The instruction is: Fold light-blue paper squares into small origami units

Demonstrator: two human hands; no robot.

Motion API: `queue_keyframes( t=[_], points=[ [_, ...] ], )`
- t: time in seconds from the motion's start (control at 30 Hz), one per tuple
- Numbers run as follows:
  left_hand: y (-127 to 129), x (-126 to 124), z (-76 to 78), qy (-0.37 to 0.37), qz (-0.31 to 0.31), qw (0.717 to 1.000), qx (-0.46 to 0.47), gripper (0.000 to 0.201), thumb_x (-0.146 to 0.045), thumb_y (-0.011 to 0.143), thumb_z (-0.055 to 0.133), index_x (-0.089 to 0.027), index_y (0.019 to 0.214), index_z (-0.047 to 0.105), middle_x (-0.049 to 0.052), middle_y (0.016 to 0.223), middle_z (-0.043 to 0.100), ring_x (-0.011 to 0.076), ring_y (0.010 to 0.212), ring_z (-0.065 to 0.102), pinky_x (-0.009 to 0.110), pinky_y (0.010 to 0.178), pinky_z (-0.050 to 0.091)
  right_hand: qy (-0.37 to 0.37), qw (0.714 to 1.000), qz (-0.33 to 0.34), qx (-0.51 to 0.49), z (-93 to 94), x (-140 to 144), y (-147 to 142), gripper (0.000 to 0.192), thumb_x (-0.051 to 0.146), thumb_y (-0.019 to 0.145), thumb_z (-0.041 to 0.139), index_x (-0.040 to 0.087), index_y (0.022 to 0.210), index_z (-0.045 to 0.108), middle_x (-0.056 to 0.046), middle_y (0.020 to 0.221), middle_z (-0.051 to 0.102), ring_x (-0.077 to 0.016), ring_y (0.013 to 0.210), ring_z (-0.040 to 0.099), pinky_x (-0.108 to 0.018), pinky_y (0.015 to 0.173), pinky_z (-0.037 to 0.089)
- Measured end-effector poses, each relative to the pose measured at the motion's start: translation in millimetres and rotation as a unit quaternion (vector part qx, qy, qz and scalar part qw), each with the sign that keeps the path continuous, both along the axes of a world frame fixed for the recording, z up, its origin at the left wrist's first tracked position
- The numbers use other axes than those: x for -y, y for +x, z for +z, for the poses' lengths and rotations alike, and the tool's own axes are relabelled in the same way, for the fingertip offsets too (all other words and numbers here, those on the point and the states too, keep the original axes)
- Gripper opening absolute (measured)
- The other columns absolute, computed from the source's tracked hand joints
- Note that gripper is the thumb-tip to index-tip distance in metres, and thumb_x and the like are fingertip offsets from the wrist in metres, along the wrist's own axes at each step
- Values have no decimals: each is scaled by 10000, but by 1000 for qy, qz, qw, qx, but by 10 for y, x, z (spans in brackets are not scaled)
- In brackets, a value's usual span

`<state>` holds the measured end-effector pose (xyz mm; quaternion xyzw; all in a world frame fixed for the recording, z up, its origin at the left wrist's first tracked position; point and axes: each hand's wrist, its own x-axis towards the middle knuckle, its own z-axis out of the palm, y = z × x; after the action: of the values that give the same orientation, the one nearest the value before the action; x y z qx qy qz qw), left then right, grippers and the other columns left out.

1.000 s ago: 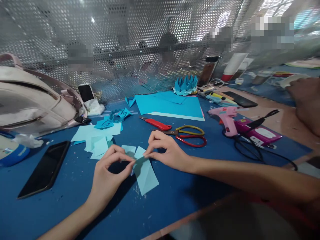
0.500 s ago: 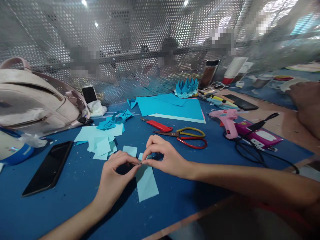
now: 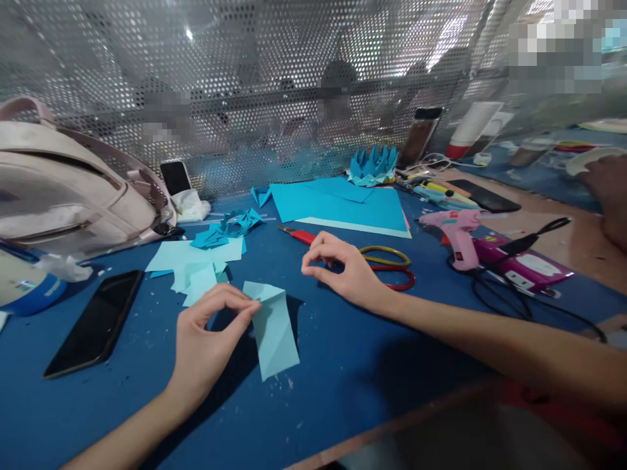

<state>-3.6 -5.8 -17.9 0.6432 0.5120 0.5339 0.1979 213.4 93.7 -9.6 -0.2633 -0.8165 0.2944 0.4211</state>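
Observation:
My left hand (image 3: 210, 339) pinches the left edge of a pale blue piece of paper (image 3: 277, 336) between thumb and forefinger. The paper shows crease lines and casts a shadow on its right. My right hand (image 3: 343, 267) is apart from it, raised to the right, its thumb and forefinger curled together with nothing visible between them. Behind this hand lie a red cutter (image 3: 302, 236) and scissors with one yellow and one red handle (image 3: 386, 253), both partly hidden. Just beyond my left hand is a loose pile of pale blue paper pieces (image 3: 198, 277).
Folded blue paper pieces (image 3: 230, 228), large blue sheets (image 3: 337, 202) and a pointed folded-paper piece (image 3: 373, 166) lie farther back. A phone (image 3: 98, 320) and backpack (image 3: 68, 189) are left. At right are a pink glue gun (image 3: 458, 235), purple box (image 3: 522, 264) and another person's hand (image 3: 607, 183).
My right hand has left the paper and moved right and up. My left hand has shifted slightly left, and the paper has moved left with it. The view has turned a little.

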Motion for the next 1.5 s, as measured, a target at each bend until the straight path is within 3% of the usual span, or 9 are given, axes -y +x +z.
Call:
queue_keyframes(
  t=[0.17, 0.27, 0.43, 0.67, 1.03, 1.2, 1.3, 1.43, 1.5],
  points=[
    [12, -9, -6, -6, -9, 1000, 16, 144, -167, 810, 707, -208, 676, 672, -6, 692, 651, 169, 685, 593, 299, 662, 432, -69, 993, 69, 59, -24, 125, -61, 108, 275, 871, 677, 172, 840, 673, -19, 830, 645, -141, 766, 545, -252, 671, 417],
    [47, 21, 1, -10, -25, 1000, -7, 155, -170, 833, 684, -216, 686, 668, -5, 710, 669, 181, 708, 605, 329, 726, 422, -105, 989, 70, 79, -54, 179, -91, 154, 323, 856, 696, 171, 862, 673, -13, 844, 655, -128, 736, 549, -235, 651, 419],
    [80, 80, 26, 3, -56, 994, -91, 165, -167, 893, 618, -248, 761, 677, -14, 759, 689, 187, 744, 607, 375, 822, 365, -167, 982, 68, 47, -39, 162, -82, 269, 413, 828, 707, 164, 818, 605, -3, 834, 605, -117, 699, 539, -220, 609, 420],
    [83, 72, 13, 0, -74, 994, -86, 183, -162, 878, 638, -224, 706, 619, -17, 712, 652, 175, 706, 586, 365, 789, 369, -255, 955, 150, 32, -64, 149, -89, 266, 407, 814, 714, 152, 787, 642, -1, 787, 626, -118, 702, 551, -226, 643, 434],
    [87, 69, -17, 6, -53, 998, -20, 162, -152, 851, 667, -216, 712, 616, -10, 698, 616, 167, 699, 568, 322, 732, 408, -313, 940, 133, 24, -99, 137, -92, 262, 328, 766, 755, 150, 940, 673, -22, 810, 672, -141, 757, 618, -241, 688, 473],
    [75, 51, -23, -50, -76, 996, 21, 115, -223, 954, 512, -229, 934, 625, 43, 993, 638, 196, 987, 589, 314, 852, 439, -319, 939, 130, -5, -107, 104, -88, 267, 374, 735, 771, 146, 848, 690, -20, 795, 675, -136, 726, 610, -249, 694, 478],
    [96, 24, -54, -110, -85, 989, 41, 206, -251, 926, 557, -247, 1131, 559, 68, 1186, 588, 214, 1116, 556, 325, 919, 447, -307, 940, 149, 2, -87, 125, -86, 246, 378, 761, 750, 151, 839, 700, -25, 812, 685, -145, 744, 614, -254, 702, 483],
    [150, 15, -60, -212, -173, 957, 94, 275, -225, 846, 645, -239, 1101, 542, 26, 962, 644, 170, 898, 623, 272, 801, 496, -279, 944, 173, 16, -60, 163, -78, 189, 333, 797, 723, 150, 847, 713, -29, 829, 693, -154, 784, 622, -259, 735, 483],
    [164, 26, -33, -240, -181, 947, 112, 287, -195, 802, 675, -235, 1059, 553, -21, 798, 612, 136, 734, 605, 227, 678, 491, -272, 945, 181, 26, -53, 167, -73, 164, 308, 805, 717, 151, 849, 719, -27, 830, 692, -148, 776, 617, -249, 727, 478]
  ],
)
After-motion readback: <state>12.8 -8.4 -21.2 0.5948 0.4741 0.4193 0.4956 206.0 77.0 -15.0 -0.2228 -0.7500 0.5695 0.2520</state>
